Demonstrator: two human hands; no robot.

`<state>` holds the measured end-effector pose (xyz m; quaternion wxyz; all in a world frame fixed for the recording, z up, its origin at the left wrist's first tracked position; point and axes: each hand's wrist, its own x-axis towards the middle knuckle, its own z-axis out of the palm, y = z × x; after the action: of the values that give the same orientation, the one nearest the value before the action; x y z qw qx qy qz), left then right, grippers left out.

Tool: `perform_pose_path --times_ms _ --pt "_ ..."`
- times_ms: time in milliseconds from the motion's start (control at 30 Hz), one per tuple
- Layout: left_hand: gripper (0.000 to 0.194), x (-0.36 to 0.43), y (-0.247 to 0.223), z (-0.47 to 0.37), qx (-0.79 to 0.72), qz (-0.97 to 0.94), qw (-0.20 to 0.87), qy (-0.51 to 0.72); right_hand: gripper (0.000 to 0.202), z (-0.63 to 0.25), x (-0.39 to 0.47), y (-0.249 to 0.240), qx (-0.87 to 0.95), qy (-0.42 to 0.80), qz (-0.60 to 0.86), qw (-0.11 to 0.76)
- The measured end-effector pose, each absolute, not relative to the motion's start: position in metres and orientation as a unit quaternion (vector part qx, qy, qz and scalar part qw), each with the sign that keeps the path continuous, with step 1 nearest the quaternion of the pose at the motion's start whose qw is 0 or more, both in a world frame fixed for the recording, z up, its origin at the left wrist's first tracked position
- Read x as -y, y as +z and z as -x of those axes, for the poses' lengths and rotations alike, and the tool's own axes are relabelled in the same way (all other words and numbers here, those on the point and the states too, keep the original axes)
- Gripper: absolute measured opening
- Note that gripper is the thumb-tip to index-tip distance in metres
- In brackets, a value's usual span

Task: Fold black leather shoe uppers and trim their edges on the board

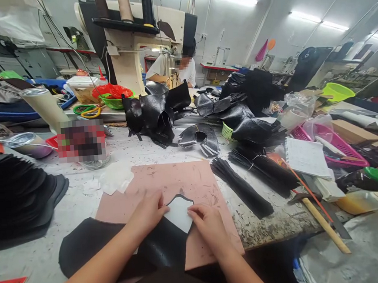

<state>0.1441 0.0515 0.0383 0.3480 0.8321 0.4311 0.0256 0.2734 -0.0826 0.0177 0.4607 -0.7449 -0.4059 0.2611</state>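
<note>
A black leather piece (pixel 161 246) lies across the near part of a pink board (pixel 175 175), its other wing spreading left onto the table. On its pointed far end sits a white patch (pixel 180 212), with a dark rim of leather showing around its top. My left hand (pixel 150 212) pinches at the patch's left edge, thumb and forefinger close together. At the right corner, my right hand (pixel 208 223) has thumb and forefinger pinched on the patch's edge. Thin white backing pieces (pixel 116 177) rest at the board's far left corner.
Black cut pieces (pixel 13 199) are stacked at left. Bundled black strips (pixel 243 187), a hammer (pixel 326 226) and a notebook (pixel 306 156) lie at right. Black leather parts (pixel 156 107) are heaped before a sewing machine (pixel 122 46). A person (pixel 186 69) sits behind it.
</note>
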Motion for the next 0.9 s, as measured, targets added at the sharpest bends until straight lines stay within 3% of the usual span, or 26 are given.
perform_pose_path --times_ms 467,700,900 --pt "0.023 -0.052 0.036 -0.146 -0.435 -0.837 0.331 0.013 0.015 -0.275 0.082 0.015 0.415 0.239 0.756 0.446" --pt "0.023 -0.054 0.030 -0.145 -0.429 -0.841 0.331 0.011 0.016 -0.297 0.092 0.008 0.291 0.230 0.790 0.488" --pt "0.023 -0.053 0.030 -0.145 -0.423 -0.847 0.322 0.012 0.016 -0.291 0.092 0.009 0.427 0.171 0.771 0.440"
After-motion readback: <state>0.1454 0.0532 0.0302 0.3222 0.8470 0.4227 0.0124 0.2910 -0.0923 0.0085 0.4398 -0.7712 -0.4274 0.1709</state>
